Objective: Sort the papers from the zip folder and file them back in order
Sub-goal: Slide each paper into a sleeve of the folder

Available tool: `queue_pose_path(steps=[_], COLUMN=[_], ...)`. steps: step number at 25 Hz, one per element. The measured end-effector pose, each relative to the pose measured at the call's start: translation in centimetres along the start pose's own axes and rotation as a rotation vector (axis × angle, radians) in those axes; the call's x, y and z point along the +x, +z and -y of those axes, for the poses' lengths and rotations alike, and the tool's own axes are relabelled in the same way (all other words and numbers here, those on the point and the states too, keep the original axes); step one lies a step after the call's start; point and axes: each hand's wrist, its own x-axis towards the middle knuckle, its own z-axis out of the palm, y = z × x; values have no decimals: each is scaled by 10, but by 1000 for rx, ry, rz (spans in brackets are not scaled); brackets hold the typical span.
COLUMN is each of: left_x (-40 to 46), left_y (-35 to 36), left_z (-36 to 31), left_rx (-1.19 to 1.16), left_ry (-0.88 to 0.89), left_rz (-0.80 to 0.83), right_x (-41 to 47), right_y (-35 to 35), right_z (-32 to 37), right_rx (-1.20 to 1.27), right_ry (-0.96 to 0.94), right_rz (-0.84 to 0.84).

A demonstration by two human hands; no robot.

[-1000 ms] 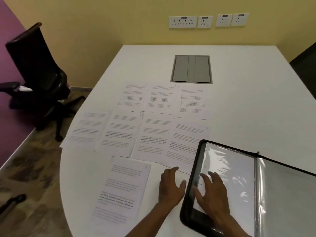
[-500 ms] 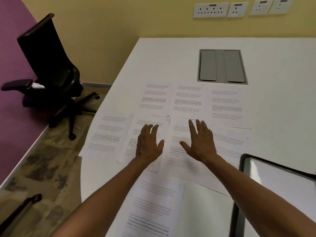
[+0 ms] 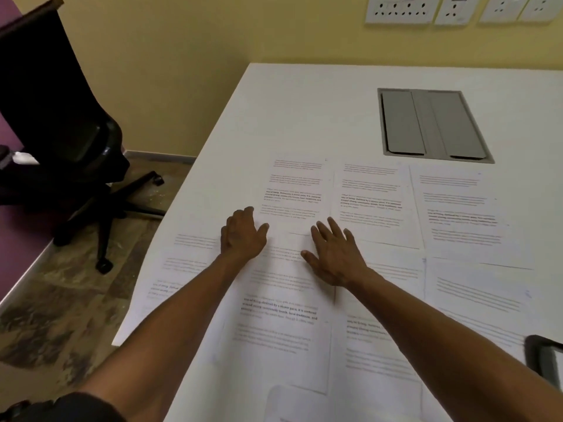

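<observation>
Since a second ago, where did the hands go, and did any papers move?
Both hands left the zip folder near the person and reached forward over the papers. Now the left hand and right hand lie spread and flat at the near edge of the far-left sheet, holding nothing. The sheets seem to lie in the same rows; the folder stays on the table.
</observation>
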Motion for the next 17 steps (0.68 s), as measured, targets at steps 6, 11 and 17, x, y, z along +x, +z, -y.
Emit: queue_pose_path(steps=[6,11,17], left_x=[57,83,91], left_y=[17,19,3], left_z=[-9,-24,-37], left_rx=[27,-321,-809], left_ry=[-71,-387,-346], left_rz=[-25,-98,-11], right_x=[41,50,45], right_y=[16,20,9], right_z=[6,3,0], right_rx=[12,20,161], right_ry=[29,14,8], right_rz=[-24,-41,-92])
